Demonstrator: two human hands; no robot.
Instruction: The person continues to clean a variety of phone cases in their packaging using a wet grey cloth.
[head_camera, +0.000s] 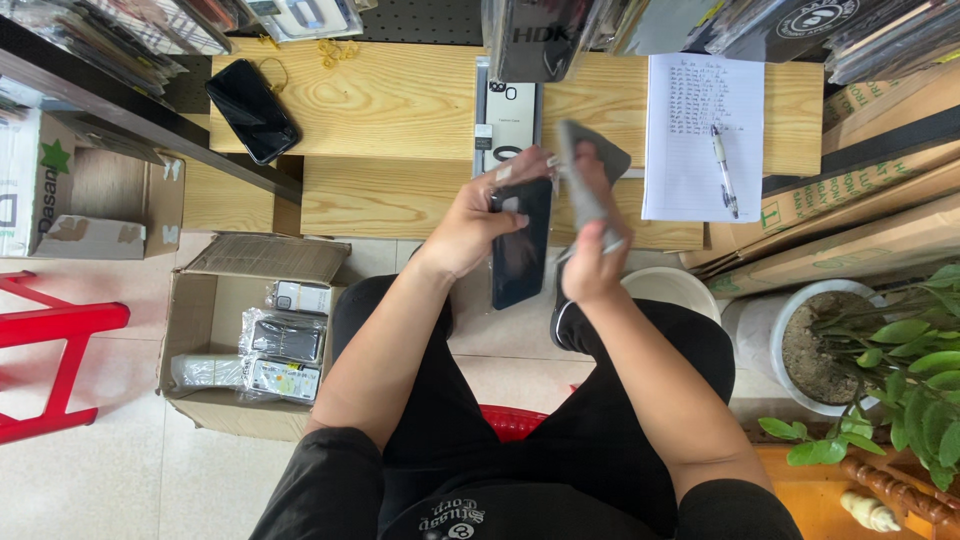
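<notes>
My left hand (478, 222) grips the top of a black smartphone (520, 255) held upright over my lap, screen facing me. My right hand (590, 255) holds a grey cloth (585, 170) pinched between its fingers, raised just right of the phone's top edge and touching it. Behind both hands a long flat phone box (508, 110) lies on the wooden table (400, 100). I sit on a red stool (515, 420), in black clothes.
A second black phone (252, 110) lies on the table's left part. A lined notepad (703, 135) with a pen (724, 170) sits to the right. An open cardboard box (250, 335) with packaged items stands on the floor. A potted plant (870, 360) is at right, a red stool (50, 345) at left.
</notes>
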